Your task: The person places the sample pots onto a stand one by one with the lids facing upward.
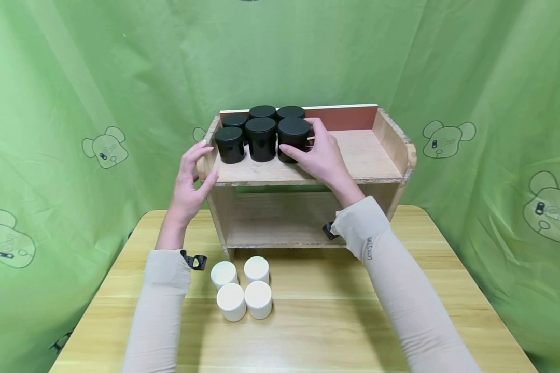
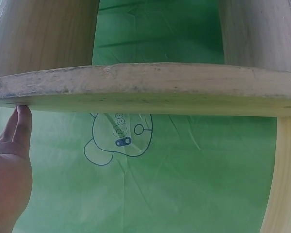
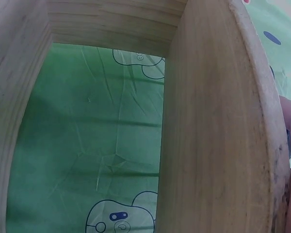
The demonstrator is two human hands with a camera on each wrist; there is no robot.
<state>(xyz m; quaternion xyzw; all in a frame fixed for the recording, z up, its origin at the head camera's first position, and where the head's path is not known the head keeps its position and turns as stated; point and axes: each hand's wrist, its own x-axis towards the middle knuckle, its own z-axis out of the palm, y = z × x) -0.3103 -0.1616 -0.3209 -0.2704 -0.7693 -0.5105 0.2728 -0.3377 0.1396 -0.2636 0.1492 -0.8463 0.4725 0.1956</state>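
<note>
My right hand [image 1: 325, 159] grips a black lidded jar [image 1: 292, 135] on the top shelf, with its thumb across the front and fingers on the right side. This jar stands at the right end of the front row, beside a tall black jar [image 1: 261, 141] and a shorter one [image 1: 230, 146]. Three more black jars stand behind; the back middle jar [image 1: 262, 111] is partly hidden. My left hand [image 1: 189, 181] touches the left side panel [image 2: 150, 80] of the wooden shelf, fingers extended and thumb near the front edge. No jar appears in either wrist view.
The two-tier wooden shelf [image 1: 308, 181] stands on a wooden table [image 1: 317, 321]. Several white lidded jars, including a front right one [image 1: 259, 299], are grouped on the table before its left half. A green curtain [image 1: 144, 62] hangs behind and around the sides.
</note>
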